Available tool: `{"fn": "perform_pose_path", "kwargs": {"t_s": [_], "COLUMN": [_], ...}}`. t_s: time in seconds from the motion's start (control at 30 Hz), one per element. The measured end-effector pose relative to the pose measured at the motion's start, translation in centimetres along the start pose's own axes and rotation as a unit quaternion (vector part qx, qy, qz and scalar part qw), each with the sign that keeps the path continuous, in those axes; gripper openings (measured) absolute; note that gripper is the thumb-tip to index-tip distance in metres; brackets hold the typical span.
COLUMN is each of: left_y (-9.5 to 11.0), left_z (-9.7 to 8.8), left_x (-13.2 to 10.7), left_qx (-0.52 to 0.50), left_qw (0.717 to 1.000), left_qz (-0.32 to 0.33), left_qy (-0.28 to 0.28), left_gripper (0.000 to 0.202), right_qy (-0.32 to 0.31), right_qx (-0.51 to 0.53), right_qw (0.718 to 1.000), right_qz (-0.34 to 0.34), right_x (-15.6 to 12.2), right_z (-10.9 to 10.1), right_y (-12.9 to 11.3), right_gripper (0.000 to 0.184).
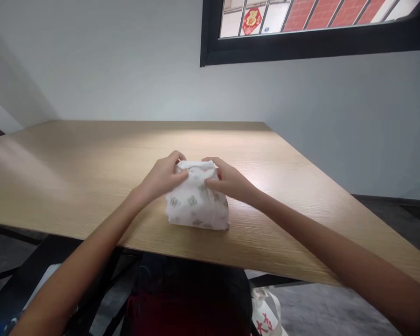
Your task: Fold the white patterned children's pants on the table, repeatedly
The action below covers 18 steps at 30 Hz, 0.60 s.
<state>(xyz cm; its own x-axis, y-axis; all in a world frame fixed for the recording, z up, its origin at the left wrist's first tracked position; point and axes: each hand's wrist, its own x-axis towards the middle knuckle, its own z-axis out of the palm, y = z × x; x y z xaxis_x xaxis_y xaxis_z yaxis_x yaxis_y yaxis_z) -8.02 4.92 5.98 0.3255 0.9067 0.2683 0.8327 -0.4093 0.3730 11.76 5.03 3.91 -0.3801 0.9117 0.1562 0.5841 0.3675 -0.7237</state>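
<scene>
A white bag (197, 205) with a grey-green printed pattern stands on the wooden table (101, 172), close to its front edge. Its top looks folded over. My left hand (168, 173) grips the upper left corner, thumb on the near face and fingers behind. On the upper right corner, my right hand (224, 177) holds the bag the same way, with its thumb pressed on the front. What the bag contains is hidden.
A white wall (126, 60) with a dark-framed, barred window (301, 44) rises behind the table. Below the front edge are a dark chair seat (38, 275) at left and a white bag with red characters (266, 317) near the floor.
</scene>
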Motion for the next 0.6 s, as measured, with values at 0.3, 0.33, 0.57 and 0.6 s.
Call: {"fn": "perform_pose_path", "kwargs": {"t_s": [0.3, 0.33, 0.57, 0.6], "left_y": [-3.3, -3.2, -1.9, -1.6], "left_z": [5.7, 6.0, 7.3, 7.1], "left_x": [1.4, 1.3, -3.5, -5.1], "left_qx": [0.085, 0.089, 0.109, 0.104], "left_qw": [0.993, 0.991, 0.977, 0.977], "left_qz": [0.069, 0.088, 0.152, 0.157], "left_qy": [-0.033, -0.044, -0.099, -0.097], "left_gripper": [0.043, 0.040, 0.041, 0.043], "right_qy": [0.177, 0.151, 0.006, 0.001], "right_qx": [-0.262, -0.280, -0.342, -0.328], "right_qw": [0.932, 0.921, 0.927, 0.938], "right_qz": [-0.175, -0.223, -0.156, -0.112], "right_x": [2.0, 2.2, 8.9, 9.9], "right_z": [3.7, 4.2, 5.4, 5.2], "right_y": [3.4, 3.2, 5.0, 5.4], "right_gripper": [0.046, 0.042, 0.039, 0.041]}}
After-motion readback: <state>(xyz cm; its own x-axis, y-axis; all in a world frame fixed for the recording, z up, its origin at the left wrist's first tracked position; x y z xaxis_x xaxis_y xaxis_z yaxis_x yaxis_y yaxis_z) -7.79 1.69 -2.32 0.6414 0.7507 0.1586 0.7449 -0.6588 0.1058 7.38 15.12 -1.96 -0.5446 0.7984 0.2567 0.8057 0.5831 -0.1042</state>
